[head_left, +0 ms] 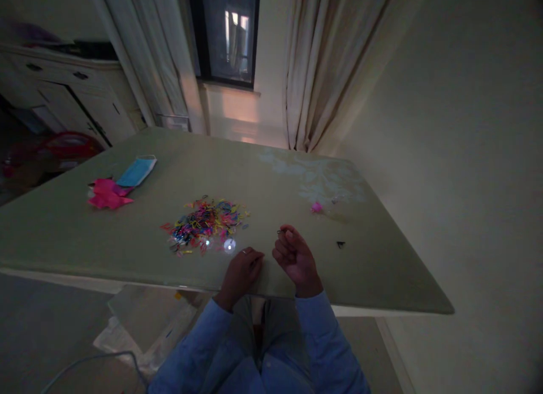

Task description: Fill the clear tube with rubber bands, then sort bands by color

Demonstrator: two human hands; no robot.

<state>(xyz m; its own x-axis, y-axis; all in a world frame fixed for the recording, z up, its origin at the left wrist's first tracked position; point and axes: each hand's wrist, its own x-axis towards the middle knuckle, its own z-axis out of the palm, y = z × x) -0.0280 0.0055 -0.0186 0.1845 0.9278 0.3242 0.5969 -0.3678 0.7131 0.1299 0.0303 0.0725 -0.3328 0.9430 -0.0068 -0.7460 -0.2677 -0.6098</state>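
Note:
A loose pile of small, thin, many-coloured clip-like pieces (207, 221) lies on the pale green table, left of my hands. My right hand (296, 255) is raised over the table's near side, with thumb and index finger pinched on a small dark clip-like piece (280, 231). Close by on the left, my left hand (246, 266) rests at the table, a ring on one finger. Its fingers are curled together, and anything in them is hidden. To the right of my right hand sits a little group of black pieces (340, 244).
Further back on the right are a small pink item (316, 207) and a tiny clear one (335, 200). A blue face mask (138, 171) and a crumpled pink wrapper (109, 194) lie at the left of the table (203, 162). A wall borders its right side.

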